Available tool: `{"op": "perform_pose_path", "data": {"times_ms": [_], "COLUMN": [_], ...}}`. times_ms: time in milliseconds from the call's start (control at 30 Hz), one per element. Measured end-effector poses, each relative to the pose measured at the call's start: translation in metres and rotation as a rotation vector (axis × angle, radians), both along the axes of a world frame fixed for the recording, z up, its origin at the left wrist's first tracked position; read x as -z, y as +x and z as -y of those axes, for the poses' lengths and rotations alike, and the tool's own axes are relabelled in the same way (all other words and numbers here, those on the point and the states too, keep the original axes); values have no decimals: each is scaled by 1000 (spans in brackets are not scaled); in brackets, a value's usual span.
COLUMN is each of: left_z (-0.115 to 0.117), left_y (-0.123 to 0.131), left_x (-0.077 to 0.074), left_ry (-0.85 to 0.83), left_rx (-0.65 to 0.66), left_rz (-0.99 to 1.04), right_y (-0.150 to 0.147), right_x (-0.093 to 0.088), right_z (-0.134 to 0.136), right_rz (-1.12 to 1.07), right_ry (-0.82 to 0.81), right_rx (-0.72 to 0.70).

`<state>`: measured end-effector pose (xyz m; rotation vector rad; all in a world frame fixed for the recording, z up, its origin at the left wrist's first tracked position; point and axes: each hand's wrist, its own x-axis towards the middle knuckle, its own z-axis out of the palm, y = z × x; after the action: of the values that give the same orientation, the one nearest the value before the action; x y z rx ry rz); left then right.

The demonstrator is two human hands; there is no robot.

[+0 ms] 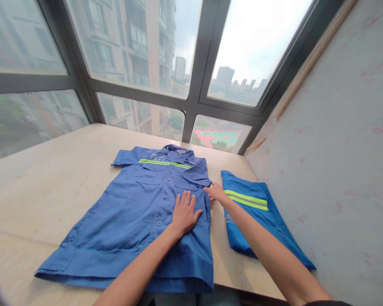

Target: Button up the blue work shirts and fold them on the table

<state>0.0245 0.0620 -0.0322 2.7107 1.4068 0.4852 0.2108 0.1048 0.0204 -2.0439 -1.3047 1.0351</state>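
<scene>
A blue short-sleeved work shirt (147, 204) lies front up and spread out, its collar toward the window and its hem at the near edge. A yellow-green and grey stripe crosses its chest, and buttons run down the middle. My left hand (185, 212), a ring on one finger, presses flat on the shirt's right half with fingers stretched out. At the shirt's right side, my right hand (214, 192) pinches the cuff of the right-hand sleeve (198, 172), which is folded in over the chest. The other sleeve (124, 157) sticks out to the left.
On the right lies a folded blue garment (245, 193) with a yellow-green and grey stripe, partly behind my right forearm. The pale wooden surface (51, 178) ends at framed windows (140, 51) ahead and a patterned wall (338, 170) on the right.
</scene>
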Motion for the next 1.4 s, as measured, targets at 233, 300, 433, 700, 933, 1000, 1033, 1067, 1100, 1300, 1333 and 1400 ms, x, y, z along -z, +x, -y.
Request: {"op": "perform_pose_path", "data": {"times_ms": [233,300,433,700,933,1000,1033,1067,1100,1300,1333,1400], "left_z": [-1,-2,-6,-7,26,51,66,81,97,157,159,159], "left_y": [-2,-5,-13,-16,-8,-3,-1,0,-1,-32,-38,-50], "left_x": [-5,-5,-2,-4,-36,-45,-48,-50,-50,-38,-36,-35], "left_ry": [-23,-24,-26,-66,-87,-143,-178,-205,-223,-224,-219,-195], "left_rx": [8,27,59,60,69,140,203,267,310,248,252,268], "left_rz": [25,11,-6,-40,7,13,-1,-23,-48,-96,-82,-30], "right_y": [-6,-3,11,16,16,14,13,11,10,8,9,10], "right_x": [-15,-16,-18,-19,-25,-27,-27,-27,-26,-15,-13,-9], "right_z": [17,21,29,36,48,51,52,51,51,40,38,34], "right_rz": [-210,-218,-243,-297,-447,-513,-536,-552,-563,-539,-531,-519], "right_ry": [-299,-318,-319,-265,-187,-203,-205,-203,-196,-110,-94,-74], "right_rx": [-58,-49,-15,54,98,96,104,118,136,286,313,366]}}
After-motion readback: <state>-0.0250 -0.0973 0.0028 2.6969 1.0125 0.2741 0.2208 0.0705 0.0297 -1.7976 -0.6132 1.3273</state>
